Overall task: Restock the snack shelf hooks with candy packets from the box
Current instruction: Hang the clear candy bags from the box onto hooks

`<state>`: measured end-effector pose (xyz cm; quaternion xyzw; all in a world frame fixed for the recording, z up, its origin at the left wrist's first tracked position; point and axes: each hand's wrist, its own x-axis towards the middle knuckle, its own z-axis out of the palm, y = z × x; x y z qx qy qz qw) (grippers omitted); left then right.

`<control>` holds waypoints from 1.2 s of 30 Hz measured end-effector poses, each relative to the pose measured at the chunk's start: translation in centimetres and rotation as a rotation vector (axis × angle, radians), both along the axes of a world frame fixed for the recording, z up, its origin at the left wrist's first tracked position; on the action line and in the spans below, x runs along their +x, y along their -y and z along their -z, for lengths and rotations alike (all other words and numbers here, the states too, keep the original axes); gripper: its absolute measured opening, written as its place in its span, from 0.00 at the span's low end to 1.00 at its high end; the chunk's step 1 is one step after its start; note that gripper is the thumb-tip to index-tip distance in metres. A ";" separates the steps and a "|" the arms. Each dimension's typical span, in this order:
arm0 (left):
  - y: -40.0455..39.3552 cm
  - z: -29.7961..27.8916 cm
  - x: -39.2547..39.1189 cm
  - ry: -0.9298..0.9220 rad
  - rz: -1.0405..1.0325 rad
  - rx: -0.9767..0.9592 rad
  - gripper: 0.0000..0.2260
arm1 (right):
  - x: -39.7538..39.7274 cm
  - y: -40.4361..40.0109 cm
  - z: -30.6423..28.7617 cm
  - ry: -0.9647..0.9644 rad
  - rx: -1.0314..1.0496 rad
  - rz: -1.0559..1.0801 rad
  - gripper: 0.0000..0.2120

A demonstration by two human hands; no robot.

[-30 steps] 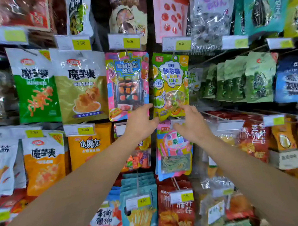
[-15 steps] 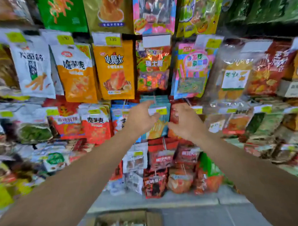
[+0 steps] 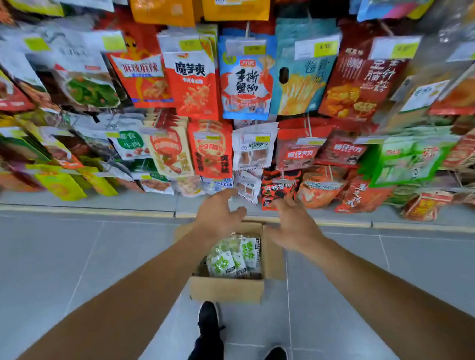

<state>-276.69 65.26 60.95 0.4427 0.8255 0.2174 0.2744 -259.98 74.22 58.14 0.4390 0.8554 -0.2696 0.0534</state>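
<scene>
Both hands are extended forward and downward above the cardboard box point(image 3: 230, 289); the left hand point(image 3: 219, 216) is empty, fingers loosely spread and slightly bent, thumb apart from the rest; the right hand point(image 3: 293, 226) is likewise empty, fingers relaxed and spread; neither hand touches the box or any packet; the two hands are near each other but apart.

The box stands open on the grey tiled floor point(image 3: 71, 268), just in front of the base of the snack shelf point(image 3: 96, 202); inside it lie the candy packets point(image 3: 234, 259), clear wrappers with green and white print, heaped against one another; their count cannot be told.

The shelf fills the upper part of the view; hanging packets cover it in rows, most with yellow price tags point(image 3: 324, 48) above them; noted among them are a red and white packet point(image 3: 192, 78), a blue packet with a crab design point(image 3: 247, 78) just to its right, and a small white packet point(image 3: 254, 149) lower down, above the left hand; the outer areas of the shelf are blurred and not legible.

Two black shoes are visible at the bottom edge, the left shoe point(image 3: 208, 315) close to the near wall of the box, the right shoe point(image 3: 274, 358) further back.
</scene>
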 end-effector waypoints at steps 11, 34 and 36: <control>6.9 16.1 -12.4 0.311 -0.165 -0.251 0.22 | -12.1 5.8 14.4 0.164 -0.327 0.115 0.29; 3.6 59.5 -16.2 0.607 -0.429 -0.518 0.25 | -17.3 1.3 57.8 0.305 -0.643 0.338 0.30; 2.8 63.9 -15.8 0.628 -0.437 -0.527 0.26 | -17.5 0.8 62.5 0.286 -0.639 0.356 0.30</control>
